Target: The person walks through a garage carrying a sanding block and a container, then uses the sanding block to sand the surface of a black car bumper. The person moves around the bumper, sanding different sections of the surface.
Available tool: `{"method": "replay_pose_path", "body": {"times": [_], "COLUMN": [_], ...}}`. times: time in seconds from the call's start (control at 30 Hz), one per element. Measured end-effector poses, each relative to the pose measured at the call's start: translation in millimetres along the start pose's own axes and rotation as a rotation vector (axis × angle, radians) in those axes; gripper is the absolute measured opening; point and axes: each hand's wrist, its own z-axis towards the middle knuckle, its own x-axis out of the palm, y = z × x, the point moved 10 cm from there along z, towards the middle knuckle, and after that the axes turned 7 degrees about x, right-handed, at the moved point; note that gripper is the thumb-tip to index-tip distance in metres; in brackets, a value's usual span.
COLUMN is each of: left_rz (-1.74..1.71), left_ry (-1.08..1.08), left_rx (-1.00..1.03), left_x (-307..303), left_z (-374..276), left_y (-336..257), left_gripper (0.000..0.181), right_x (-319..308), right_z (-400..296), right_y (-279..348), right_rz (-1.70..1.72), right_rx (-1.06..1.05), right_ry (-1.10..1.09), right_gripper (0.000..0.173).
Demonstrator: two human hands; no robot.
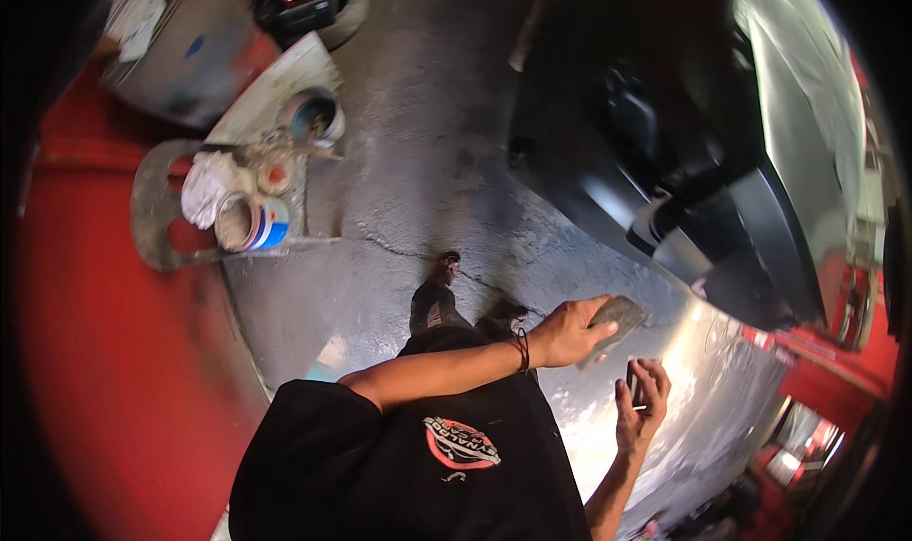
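Observation:
My left hand reaches across my body and grips a flat grey pad, perhaps a sanding sheet or sanding pad. Thumb and fingers pinch it at the edge nearer me. Lower and to the right, my right hand is raised with its fingers curled around a small dark block-like object. The fingers partly cover it, so its kind is unclear. The two hands are apart, over the concrete floor. Beyond them stands a dark car body, its glossy panels close to the grey pad.
To the left, a worn plastic chair bears an open can, a second can, a round lid and a white cloth. A red surface lies at the left. Translucent sheeting covers part of the car.

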Motion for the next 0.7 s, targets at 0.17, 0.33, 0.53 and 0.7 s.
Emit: {"method": "replay_pose_path", "body": {"times": [0.17,0.33,0.53,0.7], "left_rz": [0.408,0.164,-0.055,-0.078], "left_ry": [0.148,-0.084,0.102,0.197], "left_rx": [0.389,0.349,-0.048,-0.377], "left_x": [57,63,169,261], "left_z": [-10,6,32,-27], "left_y": [-17,-25,51,139], "left_gripper": [0.041,0.020,0.031,0.029], "right_x": [16,18,-58,-60], "right_z": [-31,-75,-135,-226], "right_y": [28,14,-57,-183], "right_rz": [-0.027,0.007,0.813,0.713], "right_rx": [0.022,0.010,-0.040,0.138], "right_ry": [-0.093,-0.167,-0.455,-0.530], "right_gripper": [0.034,0.032,0.040,0.040]}}
